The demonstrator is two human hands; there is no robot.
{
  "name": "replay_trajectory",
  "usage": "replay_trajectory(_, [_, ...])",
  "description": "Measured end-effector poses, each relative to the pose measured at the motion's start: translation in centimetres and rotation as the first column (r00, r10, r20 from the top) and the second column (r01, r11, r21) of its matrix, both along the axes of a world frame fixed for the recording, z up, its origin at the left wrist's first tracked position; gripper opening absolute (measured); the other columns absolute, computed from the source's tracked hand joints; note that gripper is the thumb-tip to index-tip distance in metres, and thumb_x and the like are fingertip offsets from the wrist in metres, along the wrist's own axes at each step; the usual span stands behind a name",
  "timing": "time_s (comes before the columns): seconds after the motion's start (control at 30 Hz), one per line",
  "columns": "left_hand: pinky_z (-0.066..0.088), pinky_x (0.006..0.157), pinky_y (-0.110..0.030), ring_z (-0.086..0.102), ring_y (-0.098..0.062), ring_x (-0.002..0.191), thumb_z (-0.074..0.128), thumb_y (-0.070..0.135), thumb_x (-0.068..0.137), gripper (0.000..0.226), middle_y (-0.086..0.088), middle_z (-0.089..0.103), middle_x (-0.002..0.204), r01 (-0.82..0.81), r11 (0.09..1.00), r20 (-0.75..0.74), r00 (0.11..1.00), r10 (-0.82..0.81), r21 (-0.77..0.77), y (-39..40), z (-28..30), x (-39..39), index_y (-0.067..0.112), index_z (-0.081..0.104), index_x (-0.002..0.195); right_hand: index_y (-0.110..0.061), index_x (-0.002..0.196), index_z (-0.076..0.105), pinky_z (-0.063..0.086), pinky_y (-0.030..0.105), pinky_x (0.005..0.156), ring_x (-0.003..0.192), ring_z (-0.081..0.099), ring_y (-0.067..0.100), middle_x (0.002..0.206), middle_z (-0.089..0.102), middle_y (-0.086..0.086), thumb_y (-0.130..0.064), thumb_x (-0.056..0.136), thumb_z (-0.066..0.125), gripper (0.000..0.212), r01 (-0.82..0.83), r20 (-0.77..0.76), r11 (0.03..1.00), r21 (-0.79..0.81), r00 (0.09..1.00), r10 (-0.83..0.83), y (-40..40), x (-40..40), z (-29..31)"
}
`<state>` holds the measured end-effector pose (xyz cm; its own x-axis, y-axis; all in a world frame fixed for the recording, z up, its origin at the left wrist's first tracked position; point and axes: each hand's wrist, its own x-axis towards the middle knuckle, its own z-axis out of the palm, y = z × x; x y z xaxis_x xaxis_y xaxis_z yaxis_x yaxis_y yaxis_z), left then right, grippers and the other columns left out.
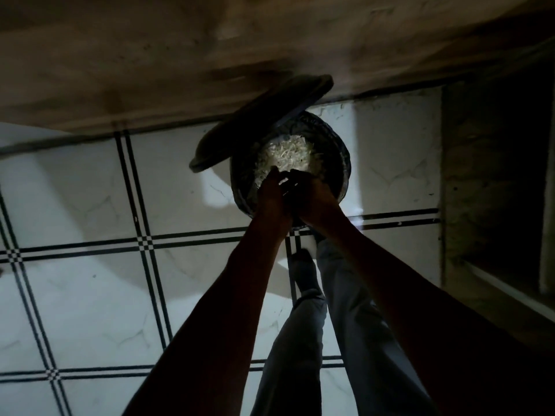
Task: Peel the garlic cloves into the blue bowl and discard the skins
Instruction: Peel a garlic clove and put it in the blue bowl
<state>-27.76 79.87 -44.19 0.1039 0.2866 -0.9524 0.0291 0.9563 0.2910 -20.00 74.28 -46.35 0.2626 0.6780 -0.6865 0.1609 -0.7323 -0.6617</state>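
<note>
Dim shot, person is standing over a tiled floor [90, 295], looking down. Left of centre, the bin lid [258, 121] is standing tipped up toward the wall, likely propped by a foot on a pedal, though the pedal is not visible; a shoe [303, 268] is showing just below the bin. At centre, the left hand [271, 195] and right hand [313, 196] are reaching together over the near rim of the dark bin [344, 163], side by side and touching, probably shaking or brushing off skins. Too dark: cannot tell if the fingers are spread, closed or clamped on anything. The bin is holding a pale heap of garlic skins [288, 157], upper centre of frame. Blue bowl and cloves are not in frame. Looks like the discard step, near the end.
</note>
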Motion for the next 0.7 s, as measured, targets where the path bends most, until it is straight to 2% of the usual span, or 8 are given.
replay_trajectory(0.13, [0.049, 0.098, -0.031, 0.055, -0.031, 0.128, 0.030, 0.019, 0.112, 0.045, -0.020, 0.052, 0.146, -0.128, 0.970, 0.087, 0.990, 0.112, 0.207, -0.5, -0.1, -0.9, -0.003, 0.042, 0.150, -0.008, 0.154, 0.047, 0.035, 0.030, 0.116, 0.145, 0.045, 0.030, 0.157, 0.049, 0.017, -0.028, 0.112, 0.044, 0.046, 0.109, 0.005, 0.992, -0.055, 0.994, -0.109, -0.7, 1.3, 0.8])
replay_trajectory(0.2, [0.055, 0.091, -0.026, 0.063, -0.026, 0.117, 0.032, 0.019, 0.113, 0.045, -0.020, 0.053, 0.148, -0.122, 0.968, 0.109, 0.989, 0.100, 0.217, -1.0, -0.1, -1.9, -0.002, 0.040, 0.152, -0.010, 0.152, 0.051, 0.045, 0.019, 0.103, 0.135, 0.056, 0.025, 0.152, 0.054, 0.015, -0.030, 0.112, 0.046, 0.045, 0.212, -0.049, 0.977, -0.002, 0.976, -0.212, -1.4, 2.1, 1.9])
replay_trajectory(0.27, [0.057, 0.088, -0.024, 0.066, -0.024, 0.119, 0.040, 0.018, 0.111, 0.043, -0.017, 0.056, 0.147, -0.035, 0.977, 0.078, 0.997, 0.019, 0.209, -1.7, 2.0, -1.7, 0.003, 0.043, 0.151, -0.013, 0.145, 0.059, 0.057, 0.031, 0.099, 0.123, 0.065, 0.024, 0.139, 0.065, 0.013, -0.036, 0.111, 0.049, 0.042, 0.365, -0.166, 0.931, 0.020, 0.919, -0.357, -2.9, 2.8, 3.9])
replay_trajectory(0.33, [0.056, 0.093, -0.025, 0.063, -0.029, 0.125, 0.044, 0.013, 0.109, 0.041, -0.019, 0.059, 0.143, 0.051, 0.977, 0.065, 0.996, -0.066, 0.206, -2.8, 5.2, -0.9, 0.001, 0.047, 0.148, -0.022, 0.134, 0.067, 0.058, 0.049, 0.101, 0.120, 0.068, 0.024, 0.128, 0.072, 0.007, -0.045, 0.108, 0.051, 0.038, 0.520, -0.232, 0.850, 0.080, 0.839, -0.492, -5.2, 3.6, 6.7])
replay_trajectory(0.4, [0.055, 0.096, -0.027, 0.067, -0.028, 0.117, 0.046, 0.008, 0.107, 0.037, -0.021, 0.063, 0.136, 0.143, 0.958, 0.075, 0.983, -0.166, 0.248, -4.1, 9.0, 0.1, -0.002, 0.050, 0.142, -0.030, 0.122, 0.070, 0.056, 0.054, 0.103, 0.120, 0.068, 0.027, 0.126, 0.072, 0.006, -0.045, 0.106, 0.053, 0.028, 0.630, -0.247, 0.764, 0.141, 0.770, -0.589, -7.5, 5.0, 10.6])
replay_trajectory(0.53, [0.060, 0.087, -0.026, 0.074, -0.018, 0.099, 0.051, 0.008, 0.106, 0.027, -0.018, 0.070, 0.126, 0.336, 0.885, 0.103, 0.917, -0.386, 0.322, -8.5, 18.3, 3.6, 0.000, 0.061, 0.130, -0.009, 0.139, 0.057, 0.063, 0.037, 0.089, 0.113, 0.072, 0.027, 0.128, 0.068, 0.013, -0.031, 0.112, 0.048, 0.036, 0.769, -0.237, 0.592, 0.243, 0.639, -0.732, -13.5, 8.9, 21.6])
replay_trajectory(0.63, [0.060, 0.076, -0.022, 0.073, -0.025, 0.100, 0.049, 0.009, 0.108, 0.023, -0.014, 0.073, 0.111, 0.443, 0.784, 0.158, 0.820, -0.551, 0.435, -12.8, 25.8, 8.1, 0.001, 0.062, 0.124, -0.014, 0.142, 0.055, 0.062, 0.037, 0.089, 0.107, 0.073, 0.020, 0.127, 0.069, 0.009, -0.033, 0.111, 0.046, 0.037, 0.784, -0.179, 0.489, 0.381, 0.582, -0.793, -20.2, 12.3, 30.5])
replay_trajectory(0.7, [0.059, 0.075, -0.023, 0.072, -0.026, 0.100, 0.049, 0.009, 0.107, 0.023, -0.010, 0.073, 0.106, 0.492, 0.701, 0.204, 0.724, -0.659, 0.517, -16.4, 30.7, 11.6, 0.003, 0.062, 0.125, -0.015, 0.139, 0.057, 0.062, 0.038, 0.086, 0.102, 0.074, 0.021, 0.121, 0.070, 0.010, -0.032, 0.110, 0.050, 0.034, 0.805, -0.175, 0.358, 0.473, 0.484, -0.857, -25.7, 14.2, 36.3])
